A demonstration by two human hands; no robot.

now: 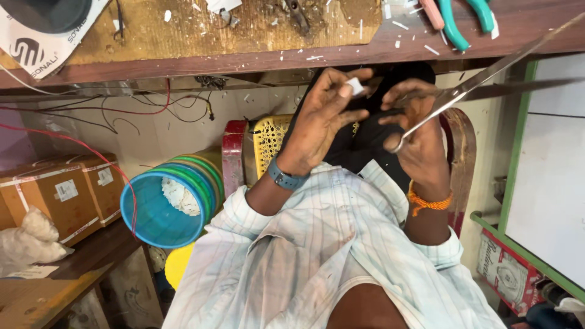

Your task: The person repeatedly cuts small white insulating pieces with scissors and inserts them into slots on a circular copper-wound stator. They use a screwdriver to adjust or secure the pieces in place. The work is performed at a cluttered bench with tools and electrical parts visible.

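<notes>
Your left hand (323, 116) pinches a small white piece (354, 86), your right hand (420, 131) grips open scissors (481, 85), beneath the littered tabletop (244, 36), blue tub (159, 208) lower left.

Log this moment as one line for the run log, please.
left hand: pinches small white piece | right hand: holds scissors, blades open | workbench edge above | blue tub at left

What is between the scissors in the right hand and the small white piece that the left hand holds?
Nothing visible. The left hand pinches the small white piece at its fingertips. The right hand holds the scissors beside it, blades pointing away to the upper right. Only open air separates them.
</notes>
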